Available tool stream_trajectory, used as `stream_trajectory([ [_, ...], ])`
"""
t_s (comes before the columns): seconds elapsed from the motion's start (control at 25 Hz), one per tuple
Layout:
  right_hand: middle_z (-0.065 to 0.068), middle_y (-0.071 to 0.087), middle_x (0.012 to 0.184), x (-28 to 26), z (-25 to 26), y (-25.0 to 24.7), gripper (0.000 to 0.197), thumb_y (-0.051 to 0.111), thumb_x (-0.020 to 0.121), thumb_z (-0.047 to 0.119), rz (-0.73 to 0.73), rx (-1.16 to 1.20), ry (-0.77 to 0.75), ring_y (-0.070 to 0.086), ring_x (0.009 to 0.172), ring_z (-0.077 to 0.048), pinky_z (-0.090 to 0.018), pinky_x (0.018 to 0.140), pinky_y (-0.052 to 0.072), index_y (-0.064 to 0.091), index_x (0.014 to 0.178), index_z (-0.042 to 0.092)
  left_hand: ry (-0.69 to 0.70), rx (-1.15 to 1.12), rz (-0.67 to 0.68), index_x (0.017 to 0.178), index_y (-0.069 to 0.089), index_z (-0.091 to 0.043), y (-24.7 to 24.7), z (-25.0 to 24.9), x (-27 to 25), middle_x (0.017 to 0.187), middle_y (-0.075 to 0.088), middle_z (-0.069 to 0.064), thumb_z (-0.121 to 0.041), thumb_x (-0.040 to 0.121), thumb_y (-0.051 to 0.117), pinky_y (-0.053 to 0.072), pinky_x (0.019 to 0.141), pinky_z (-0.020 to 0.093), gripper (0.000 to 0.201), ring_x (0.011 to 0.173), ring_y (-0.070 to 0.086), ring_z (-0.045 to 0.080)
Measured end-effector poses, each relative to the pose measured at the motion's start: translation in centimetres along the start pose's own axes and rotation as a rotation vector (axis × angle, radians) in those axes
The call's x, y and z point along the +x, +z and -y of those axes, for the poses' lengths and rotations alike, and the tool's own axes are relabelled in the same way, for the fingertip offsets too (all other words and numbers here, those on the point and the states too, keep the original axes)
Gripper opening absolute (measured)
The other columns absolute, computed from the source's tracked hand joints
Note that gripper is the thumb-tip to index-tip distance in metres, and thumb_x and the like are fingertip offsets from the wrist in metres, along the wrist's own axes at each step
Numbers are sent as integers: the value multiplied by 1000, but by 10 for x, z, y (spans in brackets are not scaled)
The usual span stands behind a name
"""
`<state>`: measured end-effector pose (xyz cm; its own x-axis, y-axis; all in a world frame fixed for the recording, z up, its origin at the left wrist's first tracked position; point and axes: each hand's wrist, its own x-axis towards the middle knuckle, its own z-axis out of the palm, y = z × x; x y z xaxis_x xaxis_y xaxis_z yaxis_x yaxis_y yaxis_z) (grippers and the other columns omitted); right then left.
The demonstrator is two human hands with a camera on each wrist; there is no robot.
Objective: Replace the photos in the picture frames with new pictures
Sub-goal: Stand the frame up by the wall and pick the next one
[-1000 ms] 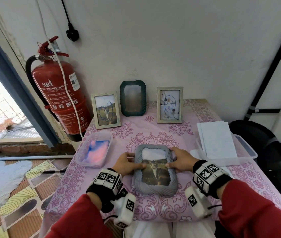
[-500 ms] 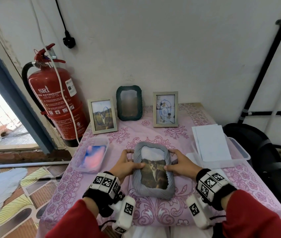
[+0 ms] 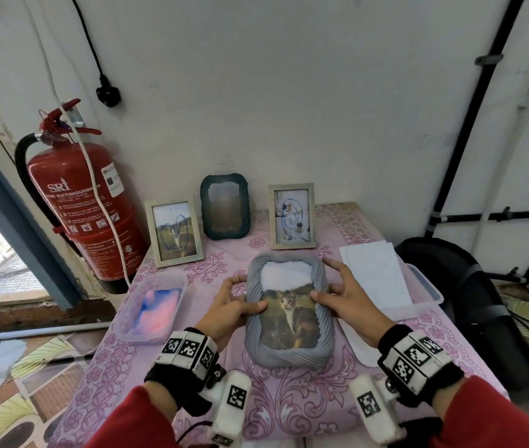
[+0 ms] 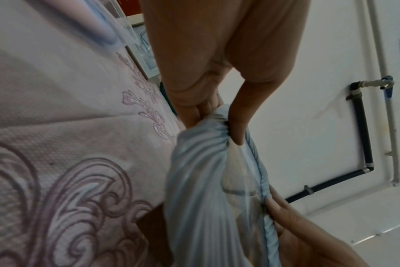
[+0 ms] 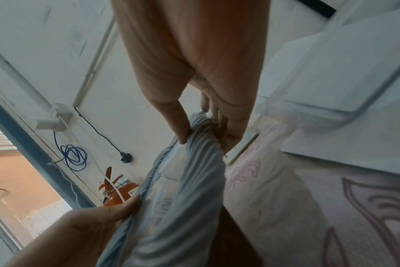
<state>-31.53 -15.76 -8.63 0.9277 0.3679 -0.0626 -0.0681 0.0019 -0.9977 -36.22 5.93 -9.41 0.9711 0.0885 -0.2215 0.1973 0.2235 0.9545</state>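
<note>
A grey ribbed picture frame point(image 3: 289, 354) with a cat photo point(image 3: 289, 318) is tilted up off the pink tablecloth point(image 3: 289, 402), its top edge raised. My left hand point(image 3: 229, 307) grips its left side, thumb over the front, fingers behind. My right hand point(image 3: 347, 300) grips its right side the same way. In the left wrist view the frame point(image 4: 199, 189) is pinched between thumb and fingers; the right wrist view shows the same hold on the frame point(image 5: 189, 171). Three more frames stand at the wall: a wooden one point(image 3: 174, 231), a dark green one point(image 3: 225, 206), another wooden one point(image 3: 292, 216).
A clear lidded box point(image 3: 151, 310) with pink and blue pictures sits left of the frame. A clear tray point(image 3: 424, 286) with white sheets point(image 3: 376, 273) lies right. A red fire extinguisher point(image 3: 85, 202) stands at the table's left, a black chair point(image 3: 470, 305) at the right.
Both hands have lifted the grey frame's top edge off the cloth and carried it a little farther from me; it lay flat a second ago. The hold is the same.
</note>
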Motion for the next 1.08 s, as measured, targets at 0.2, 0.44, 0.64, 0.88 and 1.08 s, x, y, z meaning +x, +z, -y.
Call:
stream_trajectory([
  [0.2,-19,68,102,-2,15,-10,49,57,91,8,-68,160,2,67,85,-23,-32,73,56,38,131,28,52,-55,65,123,40,-13,13,-7,4,94,69,21,14,77,61,54,76,43,57,79,67,30],
  [0.44,-6,71,91,0,29,-28,36,57,90,10,-63,261,-12,67,75,-15,-29,66,56,46,121,25,122,-80,122,123,41,-17,30,-16,8,83,73,10,10,75,63,55,69,37,59,73,69,22],
  [0.64,-8,72,87,0,47,-44,27,55,91,9,-48,412,-63,70,72,-16,-28,62,59,49,114,21,154,-134,201,123,41,-18,49,-27,14,93,72,16,3,65,67,57,77,41,67,83,69,27],
  [0.88,-5,72,90,2,67,-68,20,53,92,12,-90,410,-130,70,71,-13,-25,59,58,50,110,21,191,-120,276,123,39,-19,73,-40,30,94,72,18,6,67,65,58,75,40,66,83,70,28],
  [1.08,-7,73,87,11,82,-91,20,56,90,14,-98,327,-156,69,71,-16,-28,61,58,51,106,24,222,-67,331,121,38,-19,91,-54,50,93,72,18,14,75,59,57,72,38,61,85,69,29],
])
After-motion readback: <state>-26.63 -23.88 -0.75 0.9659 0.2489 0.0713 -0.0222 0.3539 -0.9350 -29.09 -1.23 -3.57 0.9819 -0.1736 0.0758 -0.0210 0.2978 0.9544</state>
